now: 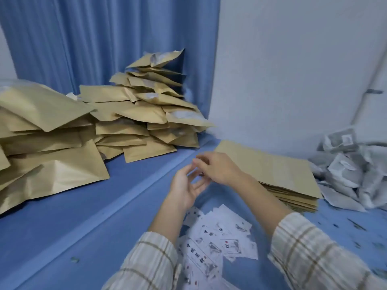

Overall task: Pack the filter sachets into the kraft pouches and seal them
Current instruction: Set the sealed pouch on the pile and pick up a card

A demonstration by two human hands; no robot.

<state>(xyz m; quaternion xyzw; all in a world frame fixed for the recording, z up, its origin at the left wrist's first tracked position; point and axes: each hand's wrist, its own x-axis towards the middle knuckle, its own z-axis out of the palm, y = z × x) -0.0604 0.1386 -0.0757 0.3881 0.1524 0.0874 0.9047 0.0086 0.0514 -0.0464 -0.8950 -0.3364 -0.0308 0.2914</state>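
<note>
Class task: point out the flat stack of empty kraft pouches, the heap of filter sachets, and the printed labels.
flat stack of kraft pouches (270,164), head view, top pouch's face
filter sachets (347,174), head view, heap's middle
printed labels (215,243), head view, pile's middle

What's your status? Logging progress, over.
Left hand and right hand open, fingertips meeting, holding nothing visible. Flat kraft pouches stacked right, filter sachets beyond. Filled pouches piled left. Nothing blocking.

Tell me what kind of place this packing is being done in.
Probably a room in a home, not a workshop: the work lies on a blue bedsheet beside a blue curtain and a plain white wall. Filled kraft pouches are heaped loosely, and flat empty pouches sit stacked near the sachets.
</note>
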